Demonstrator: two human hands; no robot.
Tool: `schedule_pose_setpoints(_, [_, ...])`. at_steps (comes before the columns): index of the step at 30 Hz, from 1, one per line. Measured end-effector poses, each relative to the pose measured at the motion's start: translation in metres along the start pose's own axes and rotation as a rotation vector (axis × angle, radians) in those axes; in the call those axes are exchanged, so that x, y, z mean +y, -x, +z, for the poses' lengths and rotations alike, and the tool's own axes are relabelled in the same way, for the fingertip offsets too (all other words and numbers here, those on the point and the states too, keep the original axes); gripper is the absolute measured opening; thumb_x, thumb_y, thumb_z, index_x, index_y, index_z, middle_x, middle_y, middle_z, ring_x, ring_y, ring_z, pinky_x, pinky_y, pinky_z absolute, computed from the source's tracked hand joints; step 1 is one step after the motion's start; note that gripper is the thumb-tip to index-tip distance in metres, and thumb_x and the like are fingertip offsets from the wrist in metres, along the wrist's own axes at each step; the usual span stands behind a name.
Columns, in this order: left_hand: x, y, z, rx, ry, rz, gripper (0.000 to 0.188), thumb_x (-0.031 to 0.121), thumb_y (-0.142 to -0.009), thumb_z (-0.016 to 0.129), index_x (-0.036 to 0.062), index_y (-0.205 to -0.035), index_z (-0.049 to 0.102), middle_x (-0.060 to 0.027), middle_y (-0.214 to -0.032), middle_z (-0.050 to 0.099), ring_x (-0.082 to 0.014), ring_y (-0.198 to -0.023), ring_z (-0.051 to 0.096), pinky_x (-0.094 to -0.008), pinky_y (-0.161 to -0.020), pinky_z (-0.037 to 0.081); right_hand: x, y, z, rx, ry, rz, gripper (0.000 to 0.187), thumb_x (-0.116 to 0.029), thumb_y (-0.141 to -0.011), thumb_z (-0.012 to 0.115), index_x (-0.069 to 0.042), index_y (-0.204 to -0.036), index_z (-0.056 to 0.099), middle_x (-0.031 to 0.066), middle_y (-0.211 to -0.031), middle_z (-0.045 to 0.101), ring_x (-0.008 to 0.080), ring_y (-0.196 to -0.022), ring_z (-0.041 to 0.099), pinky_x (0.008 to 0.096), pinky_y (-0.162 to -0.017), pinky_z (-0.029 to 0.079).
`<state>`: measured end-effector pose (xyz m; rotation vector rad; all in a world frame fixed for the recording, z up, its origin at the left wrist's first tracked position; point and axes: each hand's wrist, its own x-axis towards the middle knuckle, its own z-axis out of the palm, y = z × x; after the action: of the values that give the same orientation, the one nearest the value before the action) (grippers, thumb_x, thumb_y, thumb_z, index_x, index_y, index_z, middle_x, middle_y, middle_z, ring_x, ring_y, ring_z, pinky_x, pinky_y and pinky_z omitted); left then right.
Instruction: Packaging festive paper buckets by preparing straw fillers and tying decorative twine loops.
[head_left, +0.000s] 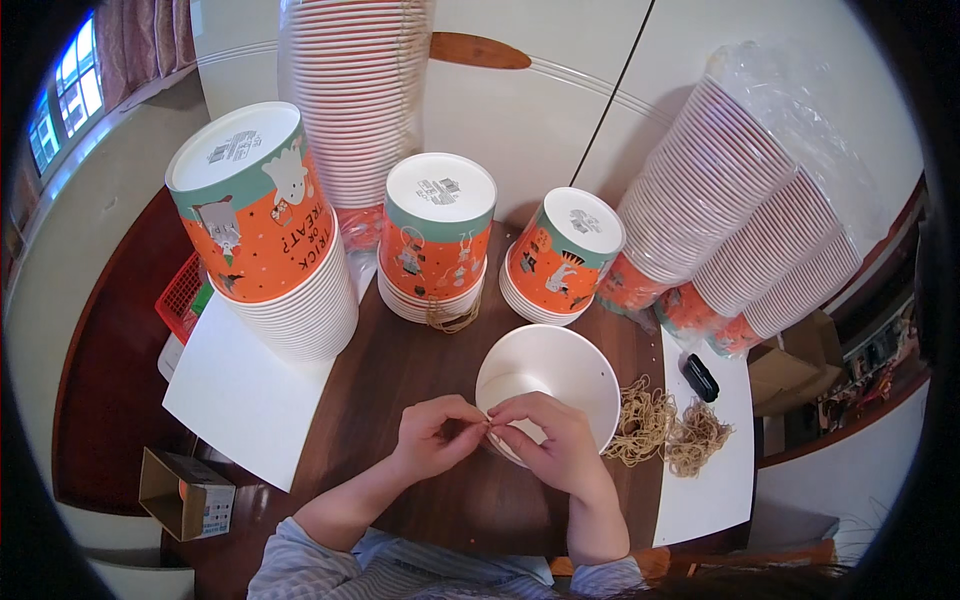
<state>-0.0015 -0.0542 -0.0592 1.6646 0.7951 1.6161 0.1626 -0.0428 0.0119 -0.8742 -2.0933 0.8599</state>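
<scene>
A white bucket (585, 370) is set on the dark wooden table (400, 400) right in front of the person, with its open mouth turned up and its plain inside exposed. Over its near left rim both hands are brought together, fingertips almost meeting. The thumb and forefinger of the left hand (437, 437) are drawn close at the tips, with the other fingers curled; those of the right hand (550, 440) are bent into a similar pinch — whether anything thin is gripped by either cannot be told, since the tips are too small and crowded. Just to the right of the bucket, a heap of tan cord (638, 420) is piled on the table, and a smaller bundle of cord (697, 440) is laid on a white sheet (705, 495) beside it, with a small black object (700, 378) placed farther back. Behind the bucket, three orange-and-green printed stacks are stood bottom up: a tall stack (265, 245) at the left, a middle stack (437, 240) with a loop of cord (455, 320) at its foot, and a right-hand stack (558, 265). More nested buckets (705, 170) are wrapped in clear plastic at the right.
</scene>
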Motion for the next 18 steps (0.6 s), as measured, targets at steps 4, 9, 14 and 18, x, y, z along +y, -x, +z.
schedule_pose_setpoints(4, [-0.0003, 0.0011, -0.001, 0.018, 0.081, -0.041, 0.012, -0.004, -0.071, 0.061, 0.0016, -0.082, 0.059, -0.0069, -0.071, 0.06, -0.0111, -0.059, 0.057, -0.0205, -0.05, 0.043, 0.0039, 0.0013, 0.0038, -0.004, -0.092, 0.053, 0.013, -0.005, -0.078, 0.058, -0.004, -0.09, 0.055, 0.01, -0.087, 0.06, 0.0233, -0.082, 0.059, 0.0298, -0.07, 0.046])
schedule_pose_setpoints(9, [-0.0007, -0.0036, 0.0005, 0.037, 0.015, 0.122, 0.014, -0.005, -0.07, 0.063, 0.0023, -0.082, 0.059, -0.0067, -0.074, 0.06, -0.0127, -0.063, 0.057, -0.0214, -0.052, 0.043, 0.0067, 0.0038, 0.0037, -0.056, -0.135, 0.188, 0.011, -0.007, -0.083, 0.052, -0.002, -0.093, 0.05, 0.0121, -0.086, 0.06, 0.024, -0.084, 0.059, 0.0306, -0.071, 0.046])
schedule_pose_setpoints(14, [0.0002, -0.0026, -0.0002, 0.062, -0.032, 0.125, 0.017, -0.004, -0.069, 0.065, 0.0032, -0.083, 0.059, -0.0068, -0.076, 0.058, -0.0129, -0.062, 0.055, -0.0211, -0.052, 0.041, 0.0017, 0.0025, 0.0016, -0.097, -0.146, 0.267, 0.011, -0.008, -0.084, 0.052, -0.002, -0.092, 0.048, 0.013, -0.081, 0.058, 0.0246, -0.075, 0.059, 0.0313, -0.066, 0.046])
schedule_pose_setpoints(18, [0.0024, -0.0027, -0.0003, 0.036, -0.026, 0.11, 0.014, -0.003, -0.07, 0.064, 0.0036, -0.082, 0.059, -0.0069, -0.077, 0.058, -0.012, -0.06, 0.052, -0.0205, -0.05, 0.04, 0.0038, 0.0036, 0.003, -0.069, -0.171, 0.254, 0.01, -0.007, -0.084, 0.052, -0.002, -0.092, 0.048, 0.0116, -0.079, 0.058, 0.0214, -0.071, 0.058, 0.0291, -0.063, 0.046])
